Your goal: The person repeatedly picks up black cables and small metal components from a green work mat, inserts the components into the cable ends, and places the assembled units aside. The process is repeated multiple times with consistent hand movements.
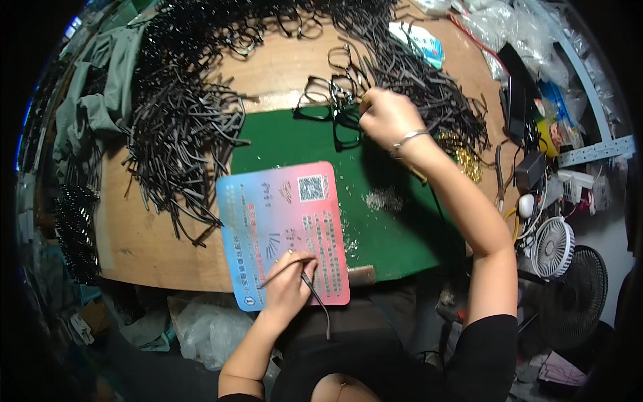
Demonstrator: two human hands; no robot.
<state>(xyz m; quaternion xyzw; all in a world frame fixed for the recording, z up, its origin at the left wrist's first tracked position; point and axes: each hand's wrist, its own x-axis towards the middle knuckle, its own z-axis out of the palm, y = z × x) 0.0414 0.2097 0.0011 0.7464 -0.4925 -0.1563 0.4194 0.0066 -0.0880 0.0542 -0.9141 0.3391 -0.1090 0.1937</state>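
My left hand [287,289] is closed around dark, thin eyeglass temples [320,305], one pointing toward me and one out to the left. It sits over the lower part of a blue-and-pink printed mat [281,234]. Farther off, my right hand [392,119], a bracelet on its wrist, is curled shut beside a small cluster of black eyeglass frames [318,90]. A yellowish bit shows at its fingers; what they hold is too hidden to name. Under both lies a green work mat [402,234] with a scatter of tiny clear pieces [383,199].
Heaps of loose dark temples lie left [181,141] and right [429,87] on the wooden table [154,258]. More black frames [248,37] line the back. Gold-coloured small parts [467,157] sit by my right forearm. A white fan [553,248] stands off the right edge.
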